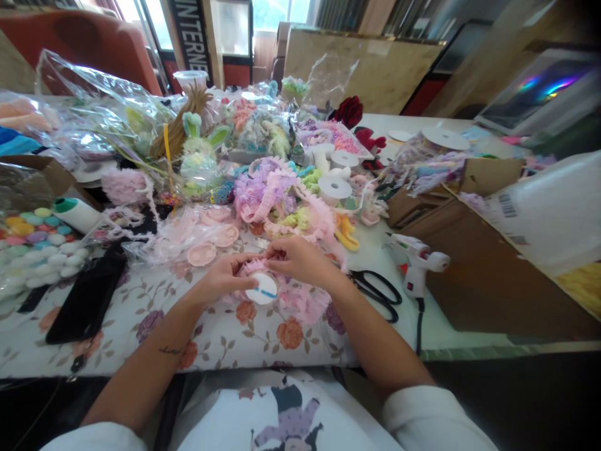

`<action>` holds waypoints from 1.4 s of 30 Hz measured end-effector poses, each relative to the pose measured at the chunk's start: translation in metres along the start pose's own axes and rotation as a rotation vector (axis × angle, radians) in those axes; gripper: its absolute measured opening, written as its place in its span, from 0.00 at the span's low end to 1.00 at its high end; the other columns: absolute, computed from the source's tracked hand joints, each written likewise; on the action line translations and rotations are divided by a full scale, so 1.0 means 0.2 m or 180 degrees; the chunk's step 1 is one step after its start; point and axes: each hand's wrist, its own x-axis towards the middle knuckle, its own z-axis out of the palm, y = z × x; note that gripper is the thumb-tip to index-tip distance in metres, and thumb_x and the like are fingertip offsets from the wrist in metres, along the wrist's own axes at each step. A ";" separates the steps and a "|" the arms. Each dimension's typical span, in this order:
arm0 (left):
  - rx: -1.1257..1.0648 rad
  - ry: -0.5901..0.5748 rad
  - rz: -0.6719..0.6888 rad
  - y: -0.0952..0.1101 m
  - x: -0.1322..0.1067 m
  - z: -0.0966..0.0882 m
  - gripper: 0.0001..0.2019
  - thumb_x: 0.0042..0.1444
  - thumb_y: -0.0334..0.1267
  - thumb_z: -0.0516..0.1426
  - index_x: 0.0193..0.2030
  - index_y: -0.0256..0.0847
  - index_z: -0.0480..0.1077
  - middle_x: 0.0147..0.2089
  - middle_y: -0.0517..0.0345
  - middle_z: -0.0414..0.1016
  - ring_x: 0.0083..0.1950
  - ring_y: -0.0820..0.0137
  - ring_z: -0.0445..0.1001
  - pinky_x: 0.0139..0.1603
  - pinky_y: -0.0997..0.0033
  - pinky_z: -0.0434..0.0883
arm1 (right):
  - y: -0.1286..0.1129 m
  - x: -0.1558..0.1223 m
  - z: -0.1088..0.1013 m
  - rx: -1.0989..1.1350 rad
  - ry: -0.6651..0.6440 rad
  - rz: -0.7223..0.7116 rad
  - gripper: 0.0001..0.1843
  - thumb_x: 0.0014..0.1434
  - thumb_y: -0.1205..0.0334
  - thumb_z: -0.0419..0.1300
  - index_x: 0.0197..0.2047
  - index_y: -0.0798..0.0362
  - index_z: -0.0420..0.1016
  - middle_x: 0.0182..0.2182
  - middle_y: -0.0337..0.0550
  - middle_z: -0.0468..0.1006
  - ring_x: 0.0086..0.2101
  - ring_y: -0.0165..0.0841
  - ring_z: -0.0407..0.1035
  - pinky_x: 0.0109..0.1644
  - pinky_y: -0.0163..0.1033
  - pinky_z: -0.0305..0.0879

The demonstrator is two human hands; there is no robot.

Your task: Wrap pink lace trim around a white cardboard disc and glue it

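Between my two hands, just above the flowered tablecloth, is a small round piece with a white disc face [261,289] marked by a blue strip. Pink ruffled trim [305,303] wraps its upper edge and trails off to the right over the cloth. My left hand [227,275] grips the disc from its left side, thumb on the white face. My right hand [300,263] pinches the pink trim at the top of the disc; its fingertips are partly hidden. Black-handled scissors [378,294] lie right of my right forearm.
A white glue gun [417,266] stands by a cardboard box [498,275] on the right. A black phone [87,297] and bagged pompoms [44,250] lie left. Ruffled trims [267,188], white spools [334,188] and a plastic bag of pink shell-like pieces [201,254] crowd the table beyond my hands.
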 end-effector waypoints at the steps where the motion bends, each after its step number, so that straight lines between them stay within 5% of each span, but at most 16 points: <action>1: 0.0000 -0.0003 0.0003 0.00 0.00 0.00 0.31 0.42 0.36 0.69 0.56 0.37 0.71 0.47 0.50 0.80 0.43 0.64 0.78 0.42 0.70 0.74 | 0.00 0.00 0.00 0.0015 0.0010 -0.0001 0.05 0.54 0.70 0.61 0.29 0.57 0.77 0.23 0.37 0.74 0.26 0.27 0.65 0.30 0.31 0.54; 21: -0.0054 0.0065 0.0054 0.01 0.01 0.01 0.30 0.41 0.35 0.69 0.54 0.36 0.71 0.47 0.49 0.79 0.41 0.62 0.78 0.40 0.70 0.73 | 0.05 -0.03 0.06 0.0331 0.0287 0.0033 0.04 0.54 0.71 0.60 0.31 0.57 0.77 0.26 0.38 0.75 0.28 0.27 0.67 0.33 0.31 0.58; 35: -0.0151 0.0281 0.0128 0.01 0.01 0.02 0.29 0.38 0.35 0.70 0.51 0.37 0.72 0.44 0.51 0.79 0.41 0.63 0.77 0.40 0.68 0.73 | 0.07 -0.04 0.10 0.1213 0.0564 0.0221 0.05 0.52 0.64 0.63 0.28 0.57 0.75 0.24 0.39 0.74 0.26 0.27 0.64 0.29 0.31 0.59; 42: -0.0022 0.0310 0.0317 0.00 0.01 0.02 0.26 0.41 0.36 0.69 0.49 0.39 0.71 0.43 0.54 0.77 0.39 0.67 0.76 0.38 0.72 0.72 | 0.08 -0.06 0.06 0.0856 0.0534 0.0254 0.06 0.54 0.64 0.62 0.30 0.57 0.79 0.26 0.40 0.77 0.27 0.28 0.66 0.31 0.32 0.59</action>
